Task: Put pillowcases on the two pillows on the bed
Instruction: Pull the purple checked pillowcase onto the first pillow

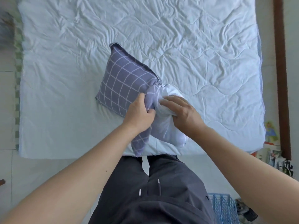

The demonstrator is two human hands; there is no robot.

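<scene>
A grey-purple pillowcase with a white grid [123, 83] lies in the middle of the bed, filled for most of its length. A white pillow [168, 125] sticks out of its open end near the bed's front edge. My left hand [139, 113] grips the bunched edge of the pillowcase at the opening. My right hand [181, 110] grips the bare white pillow just beside it. A loose flap of the pillowcase [140, 143] hangs under my left wrist. Only one pillow is in view.
The bed is covered by a wrinkled white quilt [194, 46]. I stand at its front edge in dark trousers. A blue plastic basket [223, 207] sits on the floor at the lower right. A dark wooden post [281, 78] and stacked papers stand along the right side.
</scene>
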